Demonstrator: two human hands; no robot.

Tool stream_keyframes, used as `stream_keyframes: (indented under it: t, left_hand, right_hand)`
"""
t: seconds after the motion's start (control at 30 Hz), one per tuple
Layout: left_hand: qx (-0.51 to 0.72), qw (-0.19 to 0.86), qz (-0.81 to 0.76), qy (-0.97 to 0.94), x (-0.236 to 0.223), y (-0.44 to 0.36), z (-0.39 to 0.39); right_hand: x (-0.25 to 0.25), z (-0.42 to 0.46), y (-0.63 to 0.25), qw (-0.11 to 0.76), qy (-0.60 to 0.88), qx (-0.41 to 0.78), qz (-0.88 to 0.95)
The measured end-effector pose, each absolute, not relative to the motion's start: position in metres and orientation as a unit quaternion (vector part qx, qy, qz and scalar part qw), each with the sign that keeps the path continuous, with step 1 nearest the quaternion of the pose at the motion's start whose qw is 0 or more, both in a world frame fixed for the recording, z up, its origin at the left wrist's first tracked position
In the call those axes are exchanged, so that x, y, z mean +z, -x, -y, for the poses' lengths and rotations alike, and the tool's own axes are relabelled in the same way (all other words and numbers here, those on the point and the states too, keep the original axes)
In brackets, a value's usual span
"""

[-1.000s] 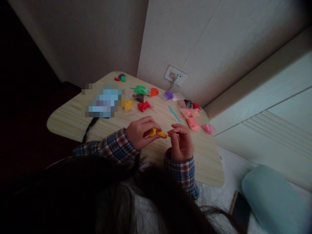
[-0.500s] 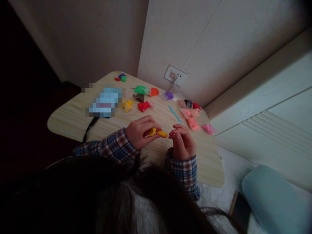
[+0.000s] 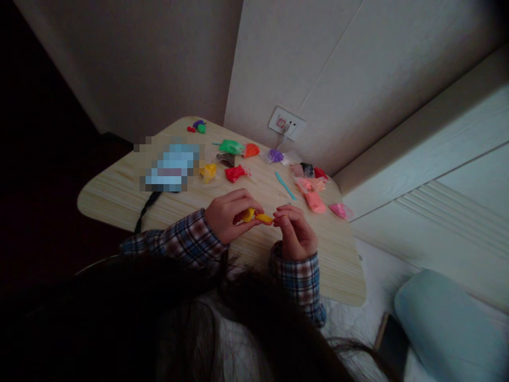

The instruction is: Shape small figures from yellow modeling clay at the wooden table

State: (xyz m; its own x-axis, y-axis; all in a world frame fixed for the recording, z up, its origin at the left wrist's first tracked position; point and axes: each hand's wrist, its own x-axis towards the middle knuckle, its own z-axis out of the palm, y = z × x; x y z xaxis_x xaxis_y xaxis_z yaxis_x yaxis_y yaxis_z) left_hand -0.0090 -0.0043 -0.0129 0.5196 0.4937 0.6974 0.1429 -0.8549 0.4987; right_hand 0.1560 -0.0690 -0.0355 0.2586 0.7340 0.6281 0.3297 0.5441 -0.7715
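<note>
My left hand (image 3: 231, 215) is closed around a lump of yellow modelling clay (image 3: 248, 215). From its fingertips sticks out a flattened yellow-orange clay piece (image 3: 264, 218), with some red showing where the two meet. My right hand (image 3: 296, 231) is just to the right, thumb and fingers pinched together close to the tip of that piece. A tiny yellow speck shows at its fingertips; whether it is a bit of clay I cannot tell. Beyond my hands lies a turquoise modelling tool (image 3: 285, 185).
Bags of clay lie along the wooden table's (image 3: 107, 196) far side: yellow (image 3: 208, 172), red (image 3: 235, 173), green (image 3: 231, 147), purple (image 3: 275, 155), coral (image 3: 315, 202) and pink (image 3: 340, 210). A blurred-out screen (image 3: 170, 164) with a black cord lies left. Behind is a wall socket (image 3: 287, 122).
My right hand has shifted slightly left, its fingertips now nearer the clay tip and closer together. My left hand and the clay in it stay put.
</note>
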Motion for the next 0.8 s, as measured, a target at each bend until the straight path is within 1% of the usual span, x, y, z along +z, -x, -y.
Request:
stream_keyframes:
  t: [0.17, 0.33, 0.5, 0.67, 0.8]
  left_hand:
    - [0.449, 0.194, -0.184, -0.853, -0.013, 0.009, 0.004]
    - [0.454, 0.195, -0.182, -0.85, -0.013, 0.009, 0.004]
    - [0.456, 0.19, -0.189, -0.849, -0.012, 0.008, 0.004]
    - [0.459, 0.19, -0.188, -0.847, -0.013, 0.009, 0.004]
    - [0.453, 0.191, -0.191, -0.849, -0.014, 0.01, 0.003]
  right_hand:
    - [-0.03, 0.071, -0.152, 0.617, 0.464, 0.125, 0.623]
    - [-0.024, 0.075, -0.146, 0.633, 0.491, 0.112, 0.588]
    - [-0.022, 0.079, -0.146, 0.623, 0.541, 0.108, 0.554]
    - [-0.018, 0.082, -0.145, 0.646, 0.526, 0.103, 0.543]
    - [-0.018, 0.083, -0.144, 0.631, 0.554, 0.086, 0.536]
